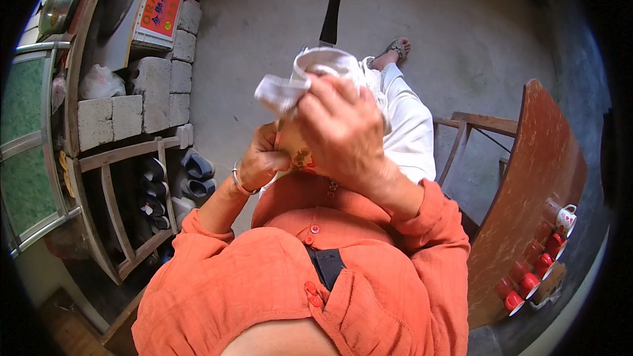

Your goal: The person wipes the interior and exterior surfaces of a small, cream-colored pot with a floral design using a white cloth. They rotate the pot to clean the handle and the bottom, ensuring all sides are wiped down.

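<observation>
My left hand (262, 161), a metal bangle on its wrist, grips the lower side of a white cup with a flower print (300, 155), held up in front of my chest. My right hand (343, 133) lies over the cup's top and presses a white cloth (310, 76) against it. The cloth bunches out above and to the left of my fingers. Most of the cup is hidden under my right hand and the cloth. I wear an orange shirt and white trousers, with one sandalled foot on the concrete floor.
A brown wooden table (534, 178) stands to my right, with several red-and-white cups (541, 267) along its near edge. On my left, a wooden rack holds shoes (188, 175), below grey blocks (155, 89) and a counter with a steel pot (59, 6). A dark handle (333, 6) stands ahead.
</observation>
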Demonstrator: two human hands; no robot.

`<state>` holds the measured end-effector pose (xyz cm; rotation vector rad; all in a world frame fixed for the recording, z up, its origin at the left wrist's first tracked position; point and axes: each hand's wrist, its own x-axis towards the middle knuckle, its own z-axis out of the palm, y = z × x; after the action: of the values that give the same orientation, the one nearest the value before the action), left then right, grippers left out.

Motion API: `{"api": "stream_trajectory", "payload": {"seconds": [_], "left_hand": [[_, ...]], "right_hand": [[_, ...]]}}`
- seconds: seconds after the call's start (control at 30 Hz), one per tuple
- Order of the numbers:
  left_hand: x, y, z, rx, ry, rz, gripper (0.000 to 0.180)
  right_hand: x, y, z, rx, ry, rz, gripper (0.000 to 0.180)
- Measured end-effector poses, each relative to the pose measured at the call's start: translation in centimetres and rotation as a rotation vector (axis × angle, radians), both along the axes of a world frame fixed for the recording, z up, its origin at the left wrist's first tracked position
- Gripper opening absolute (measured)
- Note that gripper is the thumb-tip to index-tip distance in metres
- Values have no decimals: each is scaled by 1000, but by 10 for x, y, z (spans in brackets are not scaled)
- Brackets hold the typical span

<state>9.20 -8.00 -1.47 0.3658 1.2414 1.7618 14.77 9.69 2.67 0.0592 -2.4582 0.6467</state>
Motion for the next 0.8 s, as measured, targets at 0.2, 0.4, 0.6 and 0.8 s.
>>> {"api": "stream_trajectory", "payload": {"seconds": [0.2,0.4,0.6,0.8], "left_hand": [[-10,-2,1,-73,25,-32,36],[-2,-13,0,38,-8,-151,46],[-5,10,33,-67,-47,-84,57],[-17,44,46,-183,-147,-20,51]], "right_hand": [[-5,-2,-2,5,84,10,20],[-57,57,-3,-517,-486,156,18],[-49,44,-13,-244,-337,64,15],[-30,33,-3,-170,-123,34,10]]}}
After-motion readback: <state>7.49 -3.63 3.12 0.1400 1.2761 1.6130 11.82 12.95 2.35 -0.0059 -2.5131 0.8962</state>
